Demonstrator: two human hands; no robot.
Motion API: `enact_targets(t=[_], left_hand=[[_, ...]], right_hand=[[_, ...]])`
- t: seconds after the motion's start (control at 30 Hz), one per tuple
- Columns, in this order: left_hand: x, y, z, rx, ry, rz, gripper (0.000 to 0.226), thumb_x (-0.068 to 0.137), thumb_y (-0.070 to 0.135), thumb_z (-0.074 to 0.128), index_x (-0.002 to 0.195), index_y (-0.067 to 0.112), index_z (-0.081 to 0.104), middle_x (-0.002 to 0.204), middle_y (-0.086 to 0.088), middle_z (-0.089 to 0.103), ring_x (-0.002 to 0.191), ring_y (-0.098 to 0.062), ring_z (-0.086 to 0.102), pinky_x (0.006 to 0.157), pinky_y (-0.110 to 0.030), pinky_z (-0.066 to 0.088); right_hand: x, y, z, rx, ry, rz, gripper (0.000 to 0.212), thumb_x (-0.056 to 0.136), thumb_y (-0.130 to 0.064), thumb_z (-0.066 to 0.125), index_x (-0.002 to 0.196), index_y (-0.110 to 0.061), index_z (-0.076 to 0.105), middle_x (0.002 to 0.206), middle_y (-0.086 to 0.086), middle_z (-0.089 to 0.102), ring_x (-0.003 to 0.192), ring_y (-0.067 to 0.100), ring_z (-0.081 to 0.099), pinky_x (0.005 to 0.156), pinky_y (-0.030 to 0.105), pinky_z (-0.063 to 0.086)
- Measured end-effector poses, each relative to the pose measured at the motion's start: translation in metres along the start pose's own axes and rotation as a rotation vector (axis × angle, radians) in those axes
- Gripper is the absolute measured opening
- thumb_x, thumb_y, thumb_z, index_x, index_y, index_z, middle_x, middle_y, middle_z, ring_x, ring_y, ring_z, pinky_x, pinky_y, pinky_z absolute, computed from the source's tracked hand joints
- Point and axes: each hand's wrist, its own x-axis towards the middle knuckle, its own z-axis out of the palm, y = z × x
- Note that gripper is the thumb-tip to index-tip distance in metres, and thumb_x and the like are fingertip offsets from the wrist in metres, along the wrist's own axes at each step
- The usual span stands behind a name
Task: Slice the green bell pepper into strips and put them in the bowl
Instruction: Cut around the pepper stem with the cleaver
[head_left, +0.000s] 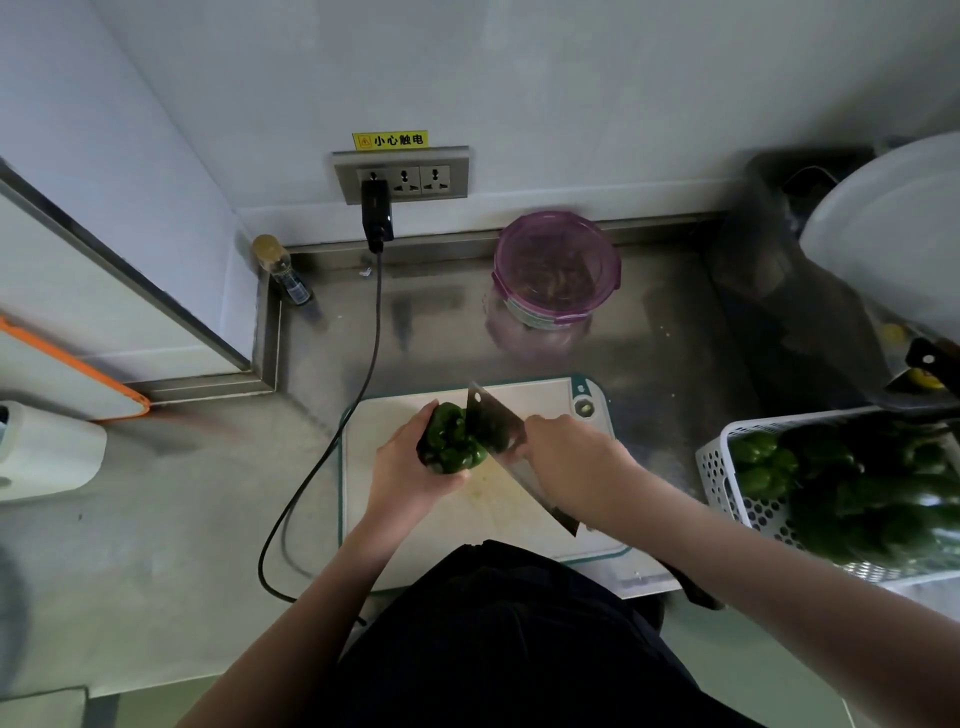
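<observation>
Pepper held whole over the board, near its far left part, stem end apparently turned toward the blade. Left hand wrapped round it from the left and below, fingers curled under the body, thumb near the top: a cradling grip that steadies the round fruit and keeps it from rolling while the cut starts. Cleaver set against the pepper's right side, blade tilted, edge biting at or just into the skin; probably the opening cut, to halve it or take out the core before any strips. Right hand clenched on the cleaver close to the blade, wrist low, for control rather than force. No strips on the board yet, so the task barely begun. Fingers of the left hand close to the edge: a slip on the glossy skin the chief risk. Beyond the board, on the steel surface, a purple-lidded tub toward the wall, contents dark and unclear. To the right, a white basket of more peppers, within reach for the next one. Far right, a large white basin, possibly the bowl for the strips; cannot tell. Black cable trailing from the wall socket past the board's left edge.
</observation>
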Motion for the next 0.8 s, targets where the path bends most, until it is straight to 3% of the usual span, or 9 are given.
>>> enact_targets(t=[0.07, 0.13, 0.23, 0.33, 0.47, 0.57, 0.67, 0.8], left_hand=[[0.003, 0.000, 0.001, 0.038, -0.013, 0.008, 0.077, 0.060, 0.027, 0.077, 0.131, 0.027, 0.050, 0.113, 0.010, 0.063, 0.104, -0.011, 0.059, 0.087, -0.017, 0.041], [0.006, 0.001, 0.002, 0.077, -0.028, 0.020, 0.067, 0.058, 0.030, 0.074, 0.122, 0.027, 0.053, 0.099, 0.012, 0.064, 0.089, -0.004, 0.059, 0.076, -0.005, 0.037], [0.006, 0.001, 0.004, 0.054, -0.042, 0.021, 0.059, 0.055, 0.029, 0.072, 0.112, 0.027, 0.055, 0.086, 0.014, 0.061, 0.074, 0.007, 0.054, 0.065, 0.004, 0.033], [0.006, -0.002, 0.010, 0.037, -0.039, 0.008, 0.064, 0.053, 0.028, 0.071, 0.114, 0.025, 0.055, 0.090, 0.011, 0.062, 0.079, -0.001, 0.057, 0.065, 0.004, 0.033], [0.007, -0.001, 0.012, 0.067, 0.011, -0.005, 0.066, 0.055, 0.034, 0.070, 0.119, 0.026, 0.054, 0.097, 0.012, 0.064, 0.083, -0.001, 0.056, 0.065, 0.006, 0.031], [0.006, -0.003, 0.011, 0.025, 0.034, -0.020, 0.075, 0.057, 0.030, 0.076, 0.128, 0.032, 0.052, 0.104, 0.015, 0.062, 0.090, 0.000, 0.055, 0.075, 0.000, 0.031], [0.009, -0.002, 0.009, 0.091, 0.016, 0.012, 0.061, 0.055, 0.036, 0.071, 0.113, 0.031, 0.055, 0.091, 0.014, 0.064, 0.083, -0.002, 0.059, 0.072, -0.007, 0.038], [0.012, 0.000, 0.004, 0.119, -0.017, 0.029, 0.043, 0.055, 0.035, 0.069, 0.096, 0.031, 0.056, 0.076, 0.016, 0.061, 0.071, 0.002, 0.055, 0.063, 0.003, 0.032]], right_hand=[[0.001, 0.005, -0.006, -0.006, -0.026, -0.048, 0.029, 0.100, -0.024, 0.033, 0.111, -0.003, 0.049, 0.087, 0.006, 0.047, 0.092, 0.027, 0.060, 0.066, 0.031, 0.041], [-0.001, 0.009, -0.008, 0.037, -0.022, -0.044, 0.026, 0.100, -0.023, 0.034, 0.108, -0.005, 0.051, 0.076, 0.002, 0.042, 0.085, 0.024, 0.055, 0.067, 0.032, 0.041], [-0.006, 0.009, -0.003, -0.033, -0.024, -0.048, 0.019, 0.097, -0.012, 0.039, 0.113, -0.005, 0.048, 0.093, 0.006, 0.053, 0.093, 0.025, 0.059, 0.070, 0.031, 0.046], [-0.003, 0.009, 0.003, -0.064, -0.012, -0.012, 0.020, 0.096, -0.009, 0.039, 0.114, -0.006, 0.048, 0.108, 0.009, 0.056, 0.097, 0.026, 0.060, 0.067, 0.031, 0.043], [0.003, 0.003, 0.005, -0.013, 0.025, 0.022, 0.020, 0.096, -0.009, 0.042, 0.114, -0.005, 0.047, 0.096, 0.009, 0.055, 0.092, 0.026, 0.061, 0.062, 0.029, 0.041], [0.007, 0.000, 0.007, -0.022, 0.045, 0.029, 0.021, 0.096, -0.010, 0.040, 0.116, -0.004, 0.047, 0.105, 0.010, 0.058, 0.093, 0.026, 0.062, 0.063, 0.030, 0.042], [0.009, 0.008, 0.000, -0.019, -0.048, -0.018, 0.025, 0.096, -0.013, 0.042, 0.117, -0.004, 0.051, 0.107, 0.011, 0.058, 0.087, 0.025, 0.061, 0.065, 0.029, 0.044], [0.006, 0.015, -0.009, -0.050, -0.147, -0.074, 0.027, 0.094, -0.013, 0.050, 0.119, -0.002, 0.052, 0.111, 0.011, 0.062, 0.094, 0.025, 0.062, 0.067, 0.026, 0.042]])
